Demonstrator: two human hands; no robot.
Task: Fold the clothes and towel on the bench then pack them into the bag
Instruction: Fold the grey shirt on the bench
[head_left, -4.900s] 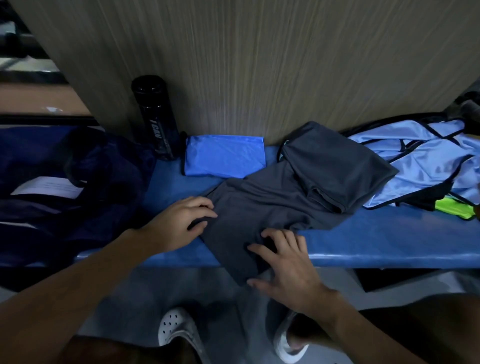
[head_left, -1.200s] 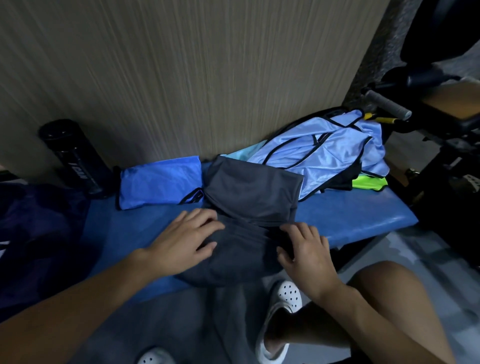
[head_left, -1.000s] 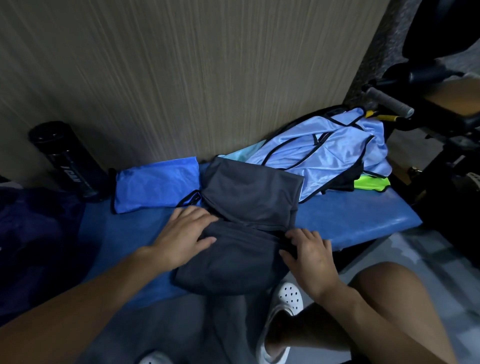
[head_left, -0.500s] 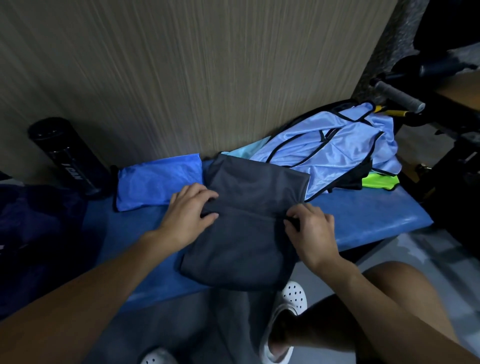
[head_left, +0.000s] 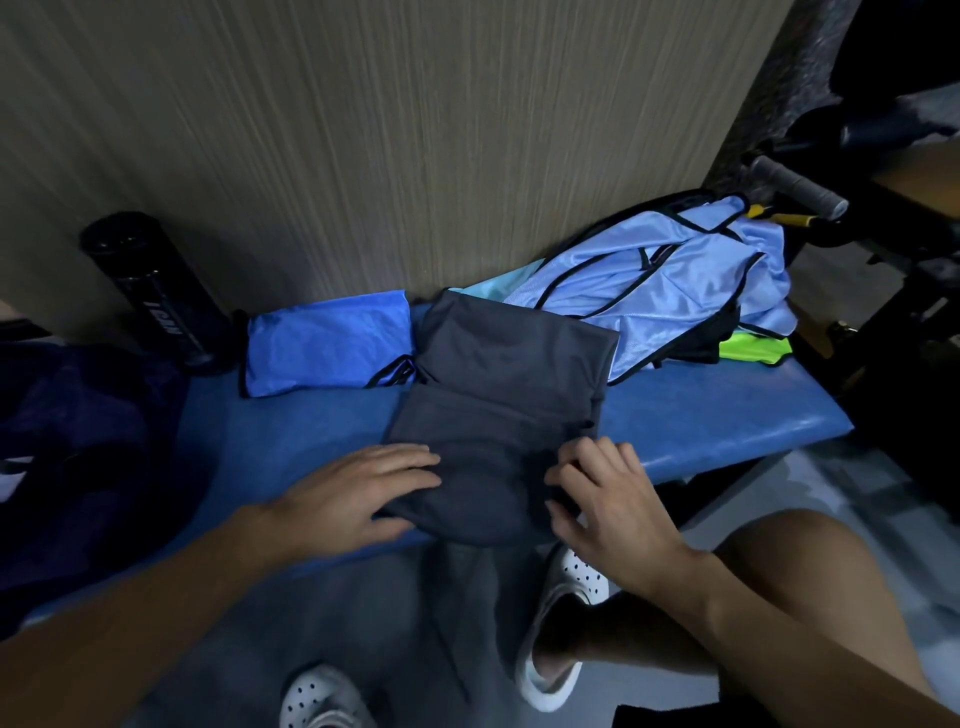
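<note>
Clothes lie along the blue bench (head_left: 727, 415) that stands against a wood-grain wall. At the far left sits the dark bag (head_left: 78, 467), and just behind its right edge a black bottle (head_left: 156, 291) stands by the wall. Next comes a folded blue cloth (head_left: 327, 343), its right end touching the grey garment (head_left: 498, 395), which is folded into a rough rectangle in the middle of the seat, with its near edge hanging slightly over the front. The left hand (head_left: 353, 493) lies flat on the garment's near left corner, fingers straight and close together. The right hand (head_left: 608, 499) is at the near right corner – fingers bent, the fabric caught between them and the thumb. Further right, a crumpled light blue jersey (head_left: 675, 280) is heaped against the wall, partly tucked under the grey garment – a neon yellow piece (head_left: 753, 351) shows at its right edge.
</note>
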